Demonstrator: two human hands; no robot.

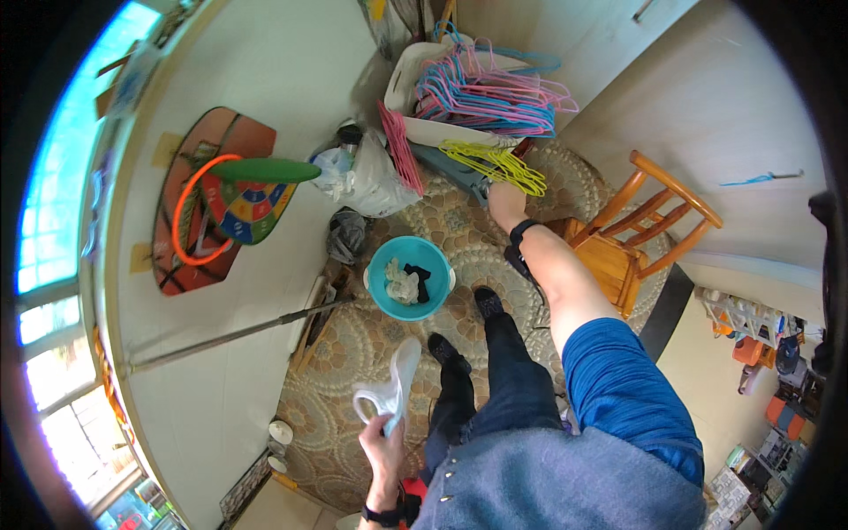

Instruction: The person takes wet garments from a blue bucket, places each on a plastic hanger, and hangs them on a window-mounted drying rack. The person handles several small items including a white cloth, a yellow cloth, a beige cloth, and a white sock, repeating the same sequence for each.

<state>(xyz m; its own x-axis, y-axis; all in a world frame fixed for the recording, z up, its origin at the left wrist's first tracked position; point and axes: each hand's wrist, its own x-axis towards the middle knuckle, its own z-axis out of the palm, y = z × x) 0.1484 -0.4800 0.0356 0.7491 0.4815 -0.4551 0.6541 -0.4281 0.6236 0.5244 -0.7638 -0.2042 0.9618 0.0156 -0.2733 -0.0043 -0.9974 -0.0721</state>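
My left hand [382, 449], low in the view, grips a white cloth garment [402, 375]. A loop-like opening shows on its left side, and its long end points up and away from me. My right arm stretches far forward, and my right hand [507, 205] is closed at the near edge of a bunch of yellow hangers [496, 164]; its fingertips are partly hidden. Between my hands, farther out than my feet, a turquoise basin [382, 287] stands on the floor. Inside lie a whitish cloth [402, 283] and a black cloth [422, 281].
A white basket [433, 132] full of pink and blue hangers [486, 93] stands at the back, with pink hangers [400, 146] beside it. A wooden chair [618, 265] is at my right. Plastic bags [380, 185] lie by the left wall. A long pole [238, 333] leans there.
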